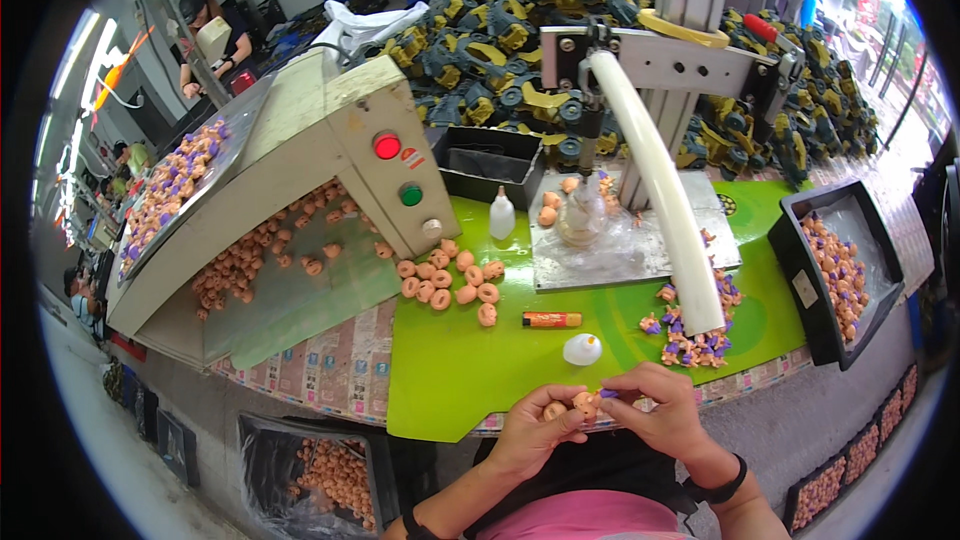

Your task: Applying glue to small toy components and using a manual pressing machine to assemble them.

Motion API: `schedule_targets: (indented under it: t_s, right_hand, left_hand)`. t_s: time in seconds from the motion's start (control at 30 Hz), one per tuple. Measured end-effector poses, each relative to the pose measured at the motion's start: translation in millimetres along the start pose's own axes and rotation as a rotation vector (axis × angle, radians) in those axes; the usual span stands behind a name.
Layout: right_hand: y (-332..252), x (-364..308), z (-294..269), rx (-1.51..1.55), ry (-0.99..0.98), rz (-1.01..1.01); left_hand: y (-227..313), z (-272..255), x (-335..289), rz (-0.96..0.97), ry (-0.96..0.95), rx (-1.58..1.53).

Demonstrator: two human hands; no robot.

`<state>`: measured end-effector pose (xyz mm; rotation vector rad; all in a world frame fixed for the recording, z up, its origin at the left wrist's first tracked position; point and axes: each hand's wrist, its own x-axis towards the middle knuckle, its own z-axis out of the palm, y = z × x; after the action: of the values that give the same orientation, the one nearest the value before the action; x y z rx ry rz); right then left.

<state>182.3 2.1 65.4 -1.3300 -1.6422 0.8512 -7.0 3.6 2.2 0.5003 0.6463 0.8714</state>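
Hands close together: your left hand [537, 430] is pinching a round peach plastic head [584, 402], your right hand [662, 410] is holding a small purple piece [607, 393] at its right; long axis unclear. You're working by the green surface's [455, 380] near edge; white squeeze bottle [582, 349] is sitting ahead, room lying leftward.

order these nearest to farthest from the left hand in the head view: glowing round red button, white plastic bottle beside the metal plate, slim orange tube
From the left hand:
1. Orange tube: ahead, on the green mat.
2. White bottle: farther ahead, slightly left.
3. Red button: farthest, left, on the beige machine.
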Motion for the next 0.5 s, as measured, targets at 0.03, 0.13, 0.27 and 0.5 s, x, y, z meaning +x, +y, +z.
schedule_targets:
  t_s: [0.03, 0.13, 0.27, 0.5]
  right_hand:
    - [1, 1, 2, 0.025, -0.025, -0.021]
    - [0, -5, 6, -0.12, 0.007, -0.127]
    - [25, -16, 8, -0.003, 0.116, -0.047]
    - [40, 4, -33, -0.317, -0.454, -0.125]
  left_hand:
    - [2, -4, -3, 0.015, 0.011, 0.024]
    - [-4, -9, -4, -0.052, -0.022, 0.116]
    - [-6, 5, 3, -0.015, -0.034, 0.196]
    - [-10, 4, 6, -0.059, -0.15, -0.039]
